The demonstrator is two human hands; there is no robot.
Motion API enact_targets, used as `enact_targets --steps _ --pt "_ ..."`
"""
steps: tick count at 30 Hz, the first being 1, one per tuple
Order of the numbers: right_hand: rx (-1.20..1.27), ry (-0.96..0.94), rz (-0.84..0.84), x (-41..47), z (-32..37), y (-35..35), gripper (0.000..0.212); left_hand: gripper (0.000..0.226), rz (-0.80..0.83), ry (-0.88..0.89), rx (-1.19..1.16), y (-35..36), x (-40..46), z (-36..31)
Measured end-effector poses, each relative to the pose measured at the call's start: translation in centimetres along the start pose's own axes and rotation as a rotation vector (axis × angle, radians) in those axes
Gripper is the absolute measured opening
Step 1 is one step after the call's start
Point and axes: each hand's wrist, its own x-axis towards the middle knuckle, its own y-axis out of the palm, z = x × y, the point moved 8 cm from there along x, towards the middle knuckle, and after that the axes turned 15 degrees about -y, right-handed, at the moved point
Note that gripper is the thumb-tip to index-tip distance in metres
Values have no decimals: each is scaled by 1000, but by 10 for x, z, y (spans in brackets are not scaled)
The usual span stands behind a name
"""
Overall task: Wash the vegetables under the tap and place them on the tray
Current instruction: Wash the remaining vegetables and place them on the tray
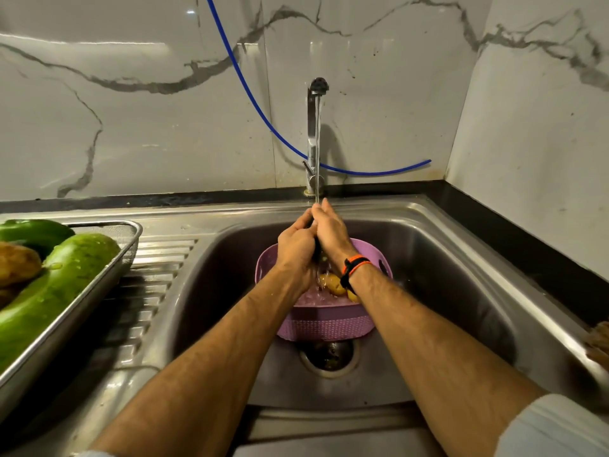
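Vegetable (317,250), mostly hidden, clasped by curled fingers (304,222) of 2 hands under tap (314,133).

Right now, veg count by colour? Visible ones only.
Green: 2, a bottle gourd and a darker green vegetable, both on the tray.
Brown: 1, a potato on the tray.
Yellow: 2, potatoes in the purple basket.
Held between the hands: hidden, uncounted.
Total: 5
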Motion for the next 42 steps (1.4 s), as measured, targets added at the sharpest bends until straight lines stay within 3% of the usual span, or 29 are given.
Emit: enact_targets --steps 5,10,14,17,21,24,27,32,35,39,42 --pt "36 10 24 -10 -1 3 49 45 -74 -6 -31 -7 -2 -5" --pt "264 77 -147 -13 2 -13 43 42 -99 -3 -141 -11 -8 -12" --pt "453 138 -245 -20 2 -12 34 23 -151 -91 -101 -11 -6 4" --pt "348 136 -220 -20 0 -11 34 31 -64 -163 -166 -3 -9 10" --pt "21 71 -157 -17 -1 -11 41 27 -32 -138 -207 2 -10 9" --pt "-129 -17 -172 -20 18 -22 41 45 7 -118 -166 5 -11 8" --pt "-181 -108 -163 -21 24 -27 39 53 -28 -58 -88 1 -9 1" --pt "-159 -71 42 -15 19 0 42 61 -62 -43 -83 -7 -7 -1" --pt "-149 -68 2 -8 18 -7 43 63 34 -52 -29 1 -5 3" --pt "-108 -104 52 -19 11 5 45 59 -130 0 -60 -10 -3 -6" --pt "-106 -84 28 -11 12 2 43 56 -57 -48 -73 -9 -4 -2"
